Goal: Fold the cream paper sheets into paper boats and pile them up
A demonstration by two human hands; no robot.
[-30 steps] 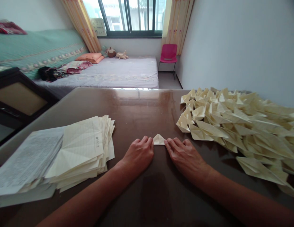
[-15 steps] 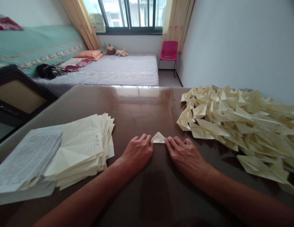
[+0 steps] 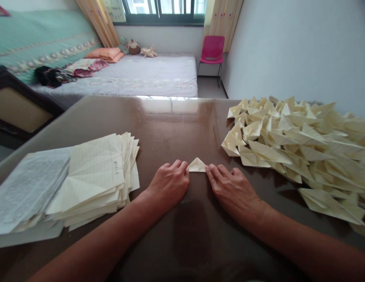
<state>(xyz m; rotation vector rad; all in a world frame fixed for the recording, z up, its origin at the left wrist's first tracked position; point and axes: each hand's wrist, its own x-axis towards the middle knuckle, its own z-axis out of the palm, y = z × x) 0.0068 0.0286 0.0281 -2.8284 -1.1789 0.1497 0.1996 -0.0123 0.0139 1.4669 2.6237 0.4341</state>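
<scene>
In the head view, reaching over the brown surface [image 3: 176, 129] with two bare hands, and meeting at a small cream triangle [image 3: 197, 166] of folded paper. Lying near the middle of the surface, between the hands, with its peak toward the far edge and its long side facing the wearer.

Touching the triangle's left corner with the left hand [image 3: 170, 181], with fingers curled and pressed together. Touching its right corner with the right hand [image 3: 232, 192], with fingers lightly bent and mostly close together. Hiding both thumbs from sight; cannot tell whether pinching the paper or just pressing it down.

Carrying, toward the left edge of the surface, a fanned stack of creased cream sheets [image 3: 94, 168], partly overlapping a stack of printed sheets [image 3: 29, 184]. Carrying, on the right, a broad heap of pointed folded papers [image 3: 302, 137], reaching back to the far edge, close to the wall [image 3: 296, 51].

Showing, past the far edge, a bed [image 3: 164, 74] to the left and a pink chair [image 3: 212, 49] beside it.
</scene>
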